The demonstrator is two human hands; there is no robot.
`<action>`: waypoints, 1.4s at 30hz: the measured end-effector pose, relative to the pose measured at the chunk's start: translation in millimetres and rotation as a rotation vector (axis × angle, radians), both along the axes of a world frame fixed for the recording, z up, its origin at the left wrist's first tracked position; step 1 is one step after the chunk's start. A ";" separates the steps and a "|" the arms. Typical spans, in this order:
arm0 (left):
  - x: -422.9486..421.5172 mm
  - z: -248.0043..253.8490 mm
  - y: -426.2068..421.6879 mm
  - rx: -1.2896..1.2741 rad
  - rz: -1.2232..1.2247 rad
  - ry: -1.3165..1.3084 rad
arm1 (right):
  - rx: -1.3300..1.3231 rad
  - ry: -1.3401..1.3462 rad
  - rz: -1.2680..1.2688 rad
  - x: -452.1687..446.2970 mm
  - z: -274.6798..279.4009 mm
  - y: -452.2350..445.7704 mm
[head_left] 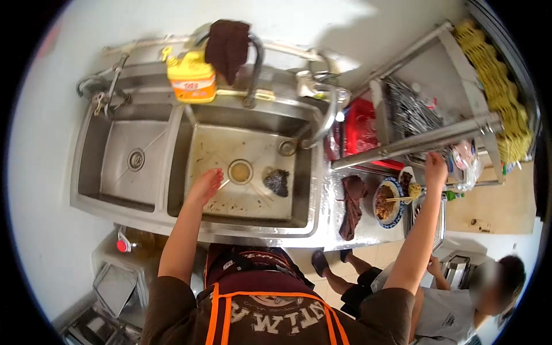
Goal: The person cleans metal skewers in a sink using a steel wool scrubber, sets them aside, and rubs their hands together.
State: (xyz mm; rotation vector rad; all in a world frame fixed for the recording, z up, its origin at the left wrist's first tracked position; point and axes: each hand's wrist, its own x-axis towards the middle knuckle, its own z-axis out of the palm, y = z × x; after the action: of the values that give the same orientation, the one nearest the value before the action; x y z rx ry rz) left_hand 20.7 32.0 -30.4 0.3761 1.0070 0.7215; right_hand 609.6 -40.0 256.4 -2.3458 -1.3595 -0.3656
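Note:
My left hand [208,185] hangs over the large sink basin [201,144], fingers stretched out and holding nothing. Near it are the drain strainer [240,171], a dark scouring pad [277,181] and thin sticks on the basin floor. To the right, my right hand [436,168] is raised at the front bar of a metal rack [414,141]. Its fingers look curled; what they hold, if anything, is hidden. Below that hand sits a blue-rimmed bowl [388,202] of reddish-brown food, with chopsticks [401,199] across it. A dark red cloth [352,207] lies beside the bowl.
A yellow jug [192,79] stands behind the sink, near a dark cloth [227,49] draped over a faucet. The smaller basin [135,164] is at left. Utensils [409,106] fill the rack by a red container [362,129]. Another person [448,310] is at lower right.

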 end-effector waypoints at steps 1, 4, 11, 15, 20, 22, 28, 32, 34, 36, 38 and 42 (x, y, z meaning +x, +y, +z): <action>-11.5 -2.5 1.1 -0.022 0.017 0.003 | 0.276 0.159 0.137 -26.9 -3.9 -8.5; -42.1 -4.6 8.7 -0.037 0.034 0.234 | 0.299 0.128 0.099 -158.6 -19.0 -23.7; -69.1 -2.7 15.6 0.027 -0.060 0.348 | -0.652 0.652 0.469 -356.6 -313.7 16.2; -94.8 13.1 10.7 0.035 -0.071 0.358 | -1.024 0.347 0.218 -375.2 -441.4 35.4; -122.1 22.3 9.6 0.024 -0.068 0.399 | -1.114 0.200 0.336 -395.9 -457.7 33.6; -114.8 12.1 19.6 0.409 -0.304 0.651 | -1.039 0.285 0.395 -404.4 -436.5 34.3; -41.1 -21.1 45.9 1.344 -0.686 1.193 | -0.735 0.305 0.635 -415.3 -304.0 40.6; -28.3 -37.5 49.9 1.171 -1.151 0.925 | -0.526 0.230 0.765 -392.3 -289.6 31.5; -21.6 -29.7 44.9 1.188 -1.131 0.894 | -0.521 0.186 0.787 -389.9 -294.3 30.1; -15.7 -29.3 40.9 1.200 -1.113 0.871 | -0.462 0.146 0.799 -396.7 -305.1 31.6; -8.2 -37.1 36.9 1.149 -1.011 0.944 | -0.499 0.162 0.746 -399.9 -314.7 34.4; 9.1 -35.3 33.5 1.050 -0.799 1.025 | -0.579 0.231 0.542 -409.9 -320.3 43.4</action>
State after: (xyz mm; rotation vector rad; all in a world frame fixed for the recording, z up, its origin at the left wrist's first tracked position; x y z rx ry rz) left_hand 29.9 65.5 -65.7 2.0855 1.1835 0.2099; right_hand 199.7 3.4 -63.9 -2.1865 -2.0897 0.5042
